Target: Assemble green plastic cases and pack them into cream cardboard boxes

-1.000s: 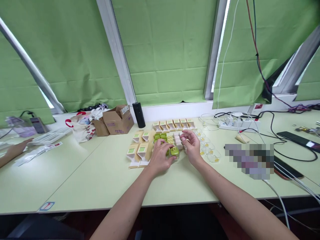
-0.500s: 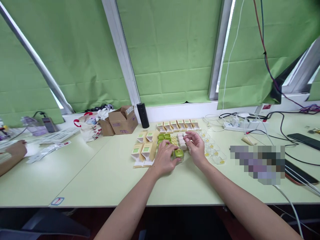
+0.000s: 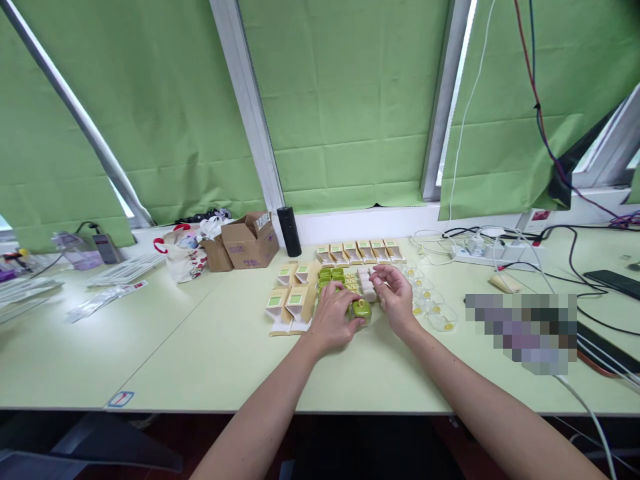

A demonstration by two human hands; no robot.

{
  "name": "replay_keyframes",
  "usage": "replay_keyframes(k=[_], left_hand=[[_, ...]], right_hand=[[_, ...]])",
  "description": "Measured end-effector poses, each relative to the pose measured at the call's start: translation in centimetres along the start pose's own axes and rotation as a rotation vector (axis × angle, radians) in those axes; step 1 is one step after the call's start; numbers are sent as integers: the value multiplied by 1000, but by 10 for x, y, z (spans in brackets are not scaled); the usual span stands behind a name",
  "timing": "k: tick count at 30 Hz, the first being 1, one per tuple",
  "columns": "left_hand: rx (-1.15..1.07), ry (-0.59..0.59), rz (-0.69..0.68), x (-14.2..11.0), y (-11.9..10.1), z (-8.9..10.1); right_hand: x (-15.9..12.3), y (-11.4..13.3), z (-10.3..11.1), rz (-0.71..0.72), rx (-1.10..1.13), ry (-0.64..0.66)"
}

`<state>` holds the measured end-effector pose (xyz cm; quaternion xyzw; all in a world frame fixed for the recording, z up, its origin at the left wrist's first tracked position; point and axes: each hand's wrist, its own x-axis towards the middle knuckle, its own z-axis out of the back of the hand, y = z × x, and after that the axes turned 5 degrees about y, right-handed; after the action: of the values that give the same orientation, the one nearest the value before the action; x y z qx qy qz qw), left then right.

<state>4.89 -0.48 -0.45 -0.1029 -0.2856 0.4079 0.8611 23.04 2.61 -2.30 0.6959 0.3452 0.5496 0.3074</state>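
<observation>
My left hand [image 3: 333, 317] grips a small square green piece with a clear shell and a yellow ring on top, perhaps a case [image 3: 361, 309]. To its right, my right hand [image 3: 393, 293] has thumb and fingertips pinched together; whatever sits between them is too small to make out. Behind the hands stand several green square pieces [image 3: 331, 274], small yellow pieces [image 3: 352, 282] and white rounded pieces [image 3: 367, 283], partly hidden by my fingers. Clear shells with yellow dots [image 3: 443, 318] lie right of my right hand. Folded card boxes with green labels [image 3: 297, 305] stand left of my left hand.
A row of card boxes [image 3: 360, 252] runs behind the work area. Farther back are a black cylinder [image 3: 289, 231], a cardboard box [image 3: 251, 243] and a cloth bag [image 3: 183, 257]. On the right lie a power strip [image 3: 520, 253], cables and a dark phone-like slab [image 3: 614, 285].
The view has shifted slightly, so everything sits a little farther right. Another person's hand at the far left has left the view. My hands keep nearly the same pose.
</observation>
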Motion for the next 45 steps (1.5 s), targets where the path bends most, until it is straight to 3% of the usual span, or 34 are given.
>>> replay_keyframes(k=[25, 33, 37, 41, 45], left_hand=[[-5, 44, -11, -1, 1, 0], [52, 81, -5, -1, -5, 8], [20, 30, 10, 6, 5, 20], [84, -101, 180, 26, 26, 36], [336, -9, 249, 54, 52, 49]], right_hand=[[-1, 2, -2, -11, 5, -5], [-1, 3, -1, -15, 3, 1], [-1, 4, -1, -15, 8, -6], [0, 4, 0, -32, 13, -33], [2, 4, 1, -58, 14, -67]])
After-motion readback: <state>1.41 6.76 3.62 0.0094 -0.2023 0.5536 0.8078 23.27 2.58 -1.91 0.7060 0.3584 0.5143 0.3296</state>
